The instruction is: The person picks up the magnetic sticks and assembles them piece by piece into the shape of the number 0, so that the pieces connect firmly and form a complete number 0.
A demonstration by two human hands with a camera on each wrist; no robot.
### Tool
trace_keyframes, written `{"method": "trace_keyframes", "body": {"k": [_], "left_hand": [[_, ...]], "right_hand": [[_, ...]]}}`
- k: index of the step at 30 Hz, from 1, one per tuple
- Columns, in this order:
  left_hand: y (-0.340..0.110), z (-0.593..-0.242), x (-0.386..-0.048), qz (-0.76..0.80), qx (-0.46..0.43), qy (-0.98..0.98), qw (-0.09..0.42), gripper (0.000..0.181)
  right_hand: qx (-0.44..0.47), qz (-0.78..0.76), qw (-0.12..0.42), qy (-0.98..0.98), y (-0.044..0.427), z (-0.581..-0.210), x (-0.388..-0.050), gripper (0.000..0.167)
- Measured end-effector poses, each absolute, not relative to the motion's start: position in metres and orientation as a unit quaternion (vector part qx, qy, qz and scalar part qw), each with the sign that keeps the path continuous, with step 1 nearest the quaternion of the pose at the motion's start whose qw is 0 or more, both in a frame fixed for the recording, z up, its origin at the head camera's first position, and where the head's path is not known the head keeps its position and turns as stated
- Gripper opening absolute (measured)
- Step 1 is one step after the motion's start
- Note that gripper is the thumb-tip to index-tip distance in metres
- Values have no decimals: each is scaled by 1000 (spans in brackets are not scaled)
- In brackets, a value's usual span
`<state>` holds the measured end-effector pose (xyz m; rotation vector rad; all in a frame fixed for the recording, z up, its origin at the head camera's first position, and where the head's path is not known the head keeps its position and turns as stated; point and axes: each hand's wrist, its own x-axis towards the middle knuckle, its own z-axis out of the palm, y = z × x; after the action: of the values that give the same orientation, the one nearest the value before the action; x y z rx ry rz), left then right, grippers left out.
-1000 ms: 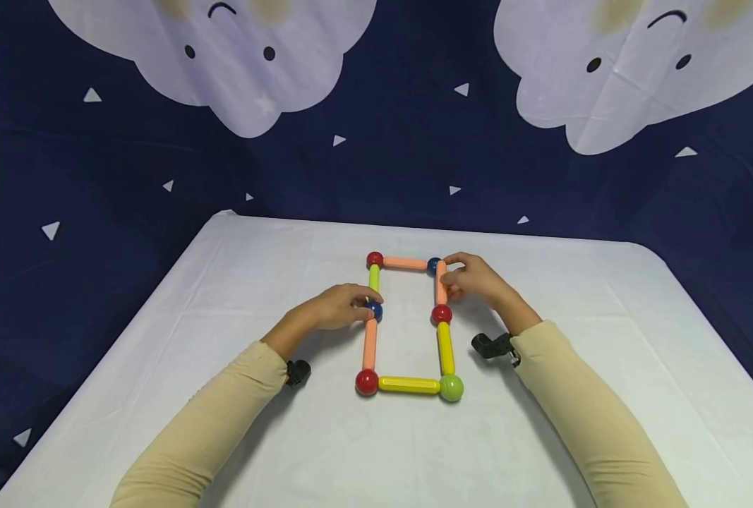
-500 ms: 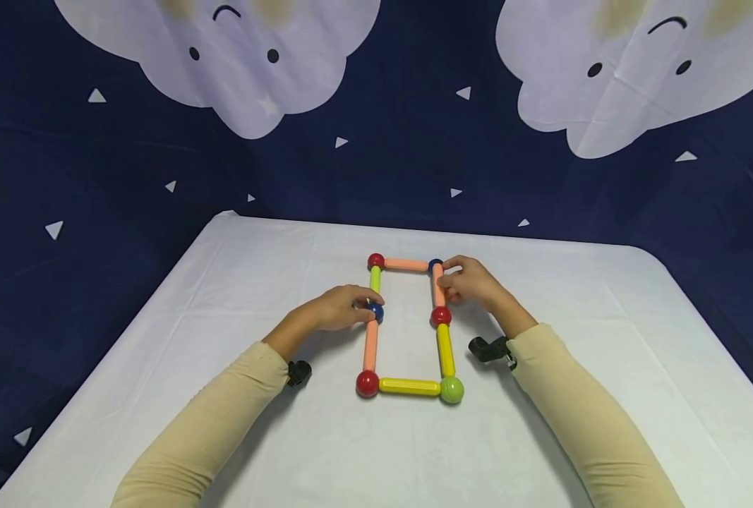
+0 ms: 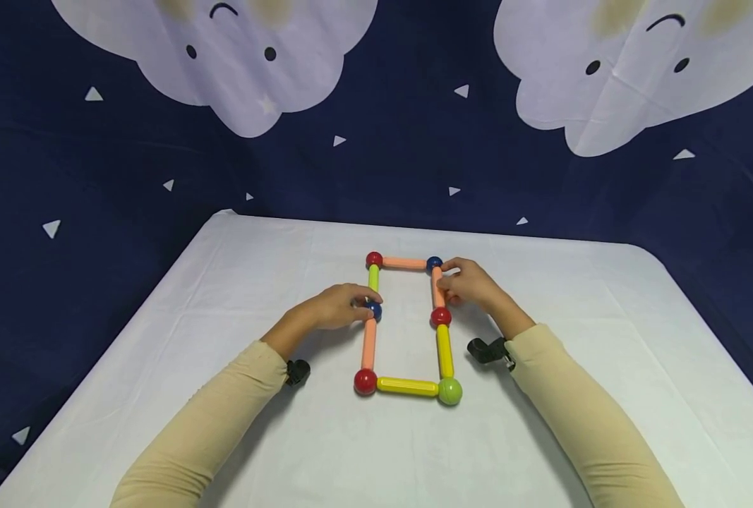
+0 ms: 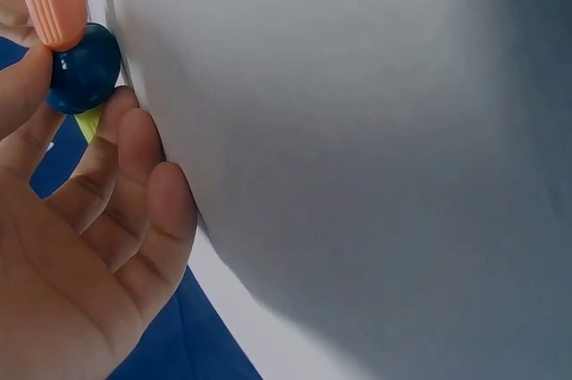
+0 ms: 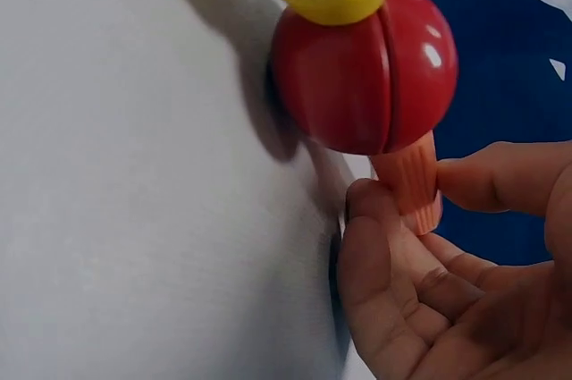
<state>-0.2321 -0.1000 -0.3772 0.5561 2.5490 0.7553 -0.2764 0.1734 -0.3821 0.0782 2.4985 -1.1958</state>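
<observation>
Magnetic rods and balls form a long rectangle on the white table. On its left side my left hand point(image 3: 341, 307) pinches a blue ball point(image 4: 85, 69) between thumb and fingers. This ball joins a light green rod point(image 3: 374, 277) on the far side to an orange rod point(image 3: 369, 344) on the near side. On the right side my right hand point(image 3: 471, 281) pinches another orange rod point(image 5: 409, 179). That rod runs from the far right blue ball point(image 3: 435, 264) to a red ball point(image 5: 366, 76), whose other side meets a yellow rod point(image 3: 444, 351).
Red balls sit at the far left point(image 3: 374, 259) and near left corners, a green ball point(image 3: 450, 391) at the near right. Another orange rod point(image 3: 404, 263) makes the far side, a yellow rod point(image 3: 408, 386) the near side. A dark blue cloth point(image 3: 389, 169) hangs behind the table.
The right hand has shifted slightly left and nearer, bringing the orange rod's far end down against the far blue ball. My left hand stays on its ball.
</observation>
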Motion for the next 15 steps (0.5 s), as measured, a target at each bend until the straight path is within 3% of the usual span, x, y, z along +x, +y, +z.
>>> {"method": "trace_keyframes", "body": {"k": [15], "left_hand": [[-98, -377, -232, 260, 208, 922, 195, 34]], "right_hand": [[33, -391, 162, 905, 170, -384, -274, 51]]}}
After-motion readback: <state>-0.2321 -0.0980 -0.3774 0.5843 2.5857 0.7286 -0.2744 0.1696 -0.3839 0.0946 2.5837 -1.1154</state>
